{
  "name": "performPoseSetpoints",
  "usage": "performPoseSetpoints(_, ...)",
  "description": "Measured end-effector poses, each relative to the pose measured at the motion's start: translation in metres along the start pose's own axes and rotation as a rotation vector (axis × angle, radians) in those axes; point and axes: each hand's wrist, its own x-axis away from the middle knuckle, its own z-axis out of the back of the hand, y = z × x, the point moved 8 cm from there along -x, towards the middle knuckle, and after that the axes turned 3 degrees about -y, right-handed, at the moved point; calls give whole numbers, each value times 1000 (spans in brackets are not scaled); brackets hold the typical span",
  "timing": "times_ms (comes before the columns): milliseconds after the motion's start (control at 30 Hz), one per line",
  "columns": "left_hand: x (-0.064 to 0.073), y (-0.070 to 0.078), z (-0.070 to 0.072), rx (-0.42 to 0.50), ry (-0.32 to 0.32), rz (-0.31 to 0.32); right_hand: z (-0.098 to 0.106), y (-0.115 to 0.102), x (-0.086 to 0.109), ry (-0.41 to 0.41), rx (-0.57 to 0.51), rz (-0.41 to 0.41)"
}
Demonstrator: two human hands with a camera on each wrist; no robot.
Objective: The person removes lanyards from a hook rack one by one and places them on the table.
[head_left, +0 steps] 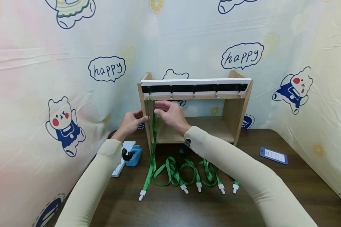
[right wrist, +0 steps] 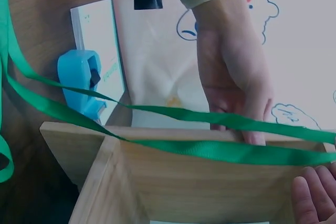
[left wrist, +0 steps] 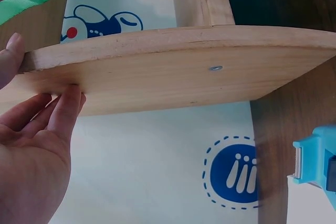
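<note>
A green lanyard hangs from the leftmost hook of the wooden rack, its white clip down on the table. My left hand grips the rack's left side panel, thumb over the front edge and fingers against the outer face in the left wrist view. Beside the hanging lanyard is my right hand, its fingers extended close to the strap; whether they touch it I cannot tell. Several more green lanyards lie coiled in a row before the rack.
Hooks line the rack's front rail. A blue tape dispenser and a white box stand left of the rack. To the right lies a blue card holder. A patterned curtain surrounds the table.
</note>
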Motion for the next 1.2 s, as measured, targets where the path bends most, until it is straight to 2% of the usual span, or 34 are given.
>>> performPoseSetpoints(267, 0, 0, 1, 11, 0, 12, -15, -12, -3, -6, 34, 4)
performPoseSetpoints(500, -1, 2, 4, -15, 11, -26, -23, -24, -9, 53, 41, -12)
performPoseSetpoints(767, 0, 4, 4, -16, 20, -21, -33, -27, -10, 90, 54, -15)
performPoseSetpoints(1200, -2, 2, 2, -16, 29, -28, -26, -34, -9, 113, 5, 1)
